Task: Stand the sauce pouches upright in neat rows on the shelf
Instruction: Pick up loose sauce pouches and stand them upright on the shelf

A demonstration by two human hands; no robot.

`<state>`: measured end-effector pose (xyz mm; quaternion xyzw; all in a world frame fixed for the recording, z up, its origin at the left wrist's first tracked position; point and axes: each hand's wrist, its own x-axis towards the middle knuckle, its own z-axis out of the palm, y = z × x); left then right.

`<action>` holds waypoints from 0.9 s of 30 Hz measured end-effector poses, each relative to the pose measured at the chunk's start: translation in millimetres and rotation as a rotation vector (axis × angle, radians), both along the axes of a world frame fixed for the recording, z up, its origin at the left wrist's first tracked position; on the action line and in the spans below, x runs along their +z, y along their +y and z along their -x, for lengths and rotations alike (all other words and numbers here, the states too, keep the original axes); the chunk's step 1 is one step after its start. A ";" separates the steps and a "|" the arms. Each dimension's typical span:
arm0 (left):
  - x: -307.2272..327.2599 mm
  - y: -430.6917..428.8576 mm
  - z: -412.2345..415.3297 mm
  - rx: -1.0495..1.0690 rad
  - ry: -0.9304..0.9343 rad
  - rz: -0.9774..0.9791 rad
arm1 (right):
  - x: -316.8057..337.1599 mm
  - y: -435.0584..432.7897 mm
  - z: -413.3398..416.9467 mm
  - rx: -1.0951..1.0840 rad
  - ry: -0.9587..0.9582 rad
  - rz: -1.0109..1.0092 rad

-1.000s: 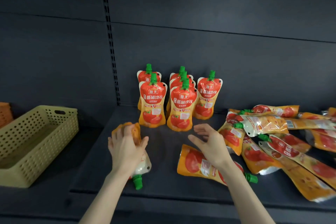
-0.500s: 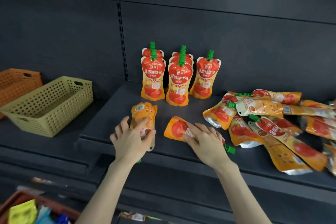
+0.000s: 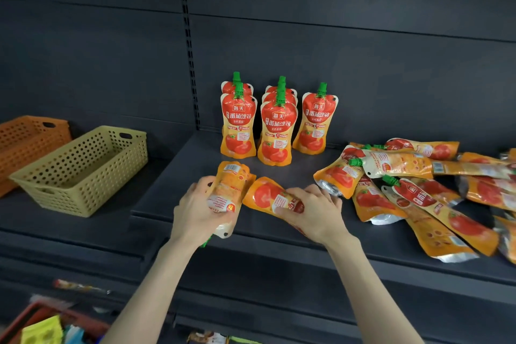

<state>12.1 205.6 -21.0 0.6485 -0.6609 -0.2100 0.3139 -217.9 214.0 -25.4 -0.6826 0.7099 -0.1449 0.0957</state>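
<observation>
Left hand grips left pouch, fingers curled round its lower half. Its long axis runs roughly 12 to 6 o'clock, base away at 12 and green cap peeking out under the palm at 6, over the front edge of the shelf. Printed back faces up. Right hand lies over right pouch, fingers curled on its cap end and thumb at the near edge. That pouch lies flat on the shelf, axis 10 to 4 o'clock, base at 10 and just beside the left pouch; the cap is hidden under the hand. Both pouches point base-first at the rows, which stand upright at 12 o'clock: two deep on the left, three in the middle, one on the right. Judgement: each pouch needs a half-turn end over end, cap up, before it is set down; the left hand is nearer the left column, the right hand nearer the short right column at 1 o'clock. Heap of lying pouches at 3 o'clock, close to the right wrist. Yellow basket and orange basket at 9–10 o'clock, well apart. Risk: toppling the front pouches.
</observation>
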 end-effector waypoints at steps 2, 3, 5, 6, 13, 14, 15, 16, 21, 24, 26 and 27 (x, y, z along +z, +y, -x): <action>2.1 -4.0 -6.7 -0.035 -0.002 -0.008 | 0.9 2.2 -3.4 -0.041 0.056 -0.039; 2.8 -6.2 -9.9 -0.053 0.005 -0.015 | 1.5 2.6 -5.8 -0.049 0.056 -0.059; 4.1 -10.9 -15.6 -0.092 0.022 -0.027 | 3.4 2.5 -10.7 -0.046 -0.003 -0.100; 4.7 -13.8 -18.8 -0.114 0.035 -0.036 | 5.7 1.9 -12.0 -0.045 -0.057 -0.137; 4.3 -28.6 -38.9 -0.181 0.248 -0.095 | 22.2 8.2 -1.2 0.015 -0.403 -0.232; 3.9 -28.6 -39.7 -0.171 0.277 -0.081 | 24.5 9.0 -0.7 0.032 -0.414 -0.215; 4.4 -28.7 -40.3 -0.170 0.291 -0.063 | 27.6 9.1 -0.7 0.051 -0.416 -0.204; 5.5 -29.0 -41.0 -0.174 0.296 -0.044 | 31.3 8.7 -1.0 0.066 -0.409 -0.200; 17.2 -33.9 -45.9 -0.186 0.293 0.029 | 49.7 3.7 -3.7 0.105 -0.310 -0.175; 21.3 -35.6 -43.2 -0.137 0.353 0.099 | 61.1 1.8 -1.7 0.129 -0.332 -0.256; 21.8 -35.2 -38.5 -0.094 0.415 0.154 | 68.5 2.3 0.3 0.143 -0.370 -0.247; 22.6 -35.1 -35.8 -0.075 0.443 0.185 | 72.5 2.4 0.6 0.140 -0.384 -0.207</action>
